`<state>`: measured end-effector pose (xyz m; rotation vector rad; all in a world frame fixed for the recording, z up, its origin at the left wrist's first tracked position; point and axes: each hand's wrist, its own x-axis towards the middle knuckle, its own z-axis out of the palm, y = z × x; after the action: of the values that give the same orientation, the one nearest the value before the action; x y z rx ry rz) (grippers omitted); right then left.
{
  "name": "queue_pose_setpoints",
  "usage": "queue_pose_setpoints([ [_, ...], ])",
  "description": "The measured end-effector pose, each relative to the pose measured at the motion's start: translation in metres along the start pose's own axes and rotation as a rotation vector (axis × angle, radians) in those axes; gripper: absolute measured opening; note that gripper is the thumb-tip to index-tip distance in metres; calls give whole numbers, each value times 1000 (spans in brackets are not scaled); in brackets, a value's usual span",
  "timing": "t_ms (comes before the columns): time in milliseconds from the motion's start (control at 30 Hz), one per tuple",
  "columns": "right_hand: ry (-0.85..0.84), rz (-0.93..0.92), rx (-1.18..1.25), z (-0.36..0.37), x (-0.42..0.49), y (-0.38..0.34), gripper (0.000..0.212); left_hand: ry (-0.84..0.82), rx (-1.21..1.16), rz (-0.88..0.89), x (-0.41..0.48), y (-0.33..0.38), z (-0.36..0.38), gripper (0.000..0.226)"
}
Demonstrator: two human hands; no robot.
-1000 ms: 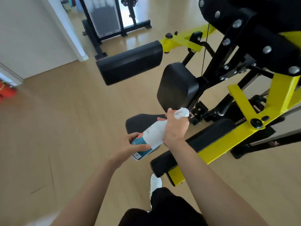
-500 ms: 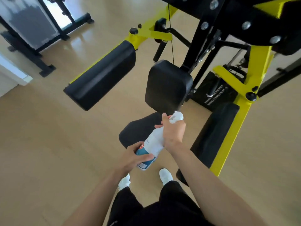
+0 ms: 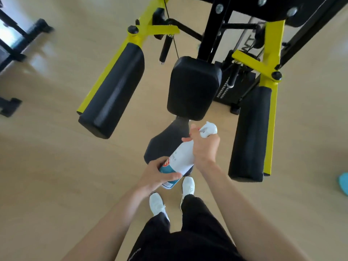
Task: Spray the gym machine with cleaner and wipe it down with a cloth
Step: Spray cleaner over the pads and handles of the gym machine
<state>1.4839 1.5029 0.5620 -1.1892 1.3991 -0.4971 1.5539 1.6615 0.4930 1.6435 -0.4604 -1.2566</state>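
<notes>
Below the black square pad [image 3: 194, 87], left hand [image 3: 156, 174] and right hand [image 3: 204, 147] clasp the white-and-teal plastic spray bottle [image 3: 181, 159]; aim its nozzle squarely.

Yellow-black machine [image 3: 194, 87]; white, seemingly teal-banded bottle [image 3: 182, 157]

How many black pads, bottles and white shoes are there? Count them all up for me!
Black pads: 4, the left arm pad, back pad, right arm pad and seat.
Bottles: 1, the spray bottle.
White shoes: 2, the left shoe and right shoe.
Total: 7.
</notes>
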Motion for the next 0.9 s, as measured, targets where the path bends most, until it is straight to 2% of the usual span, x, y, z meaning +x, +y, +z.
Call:
queue_pose_setpoints([
  [133,-39,-172,82,-3,1,-29,23,0,-32,60,4,20,1,58],
  [333,-62,-46,27,11,16,-33,23,19,-35,62,5,26,-3,60],
  [433,-102,-34,2,18,21,-23,28,18,-19,10,1,20,-2,64],
  [600,-137,56,24,32,28,-11,23,48,13,-52,4,14,-15,66],
  [733,-222,101,17,52,35,-20,32,127,38,-55,3,20,-26,70],
  [900,-440,-46,-35,86,49,-64,22,315,-63,-2,11,44,-26,61],
])
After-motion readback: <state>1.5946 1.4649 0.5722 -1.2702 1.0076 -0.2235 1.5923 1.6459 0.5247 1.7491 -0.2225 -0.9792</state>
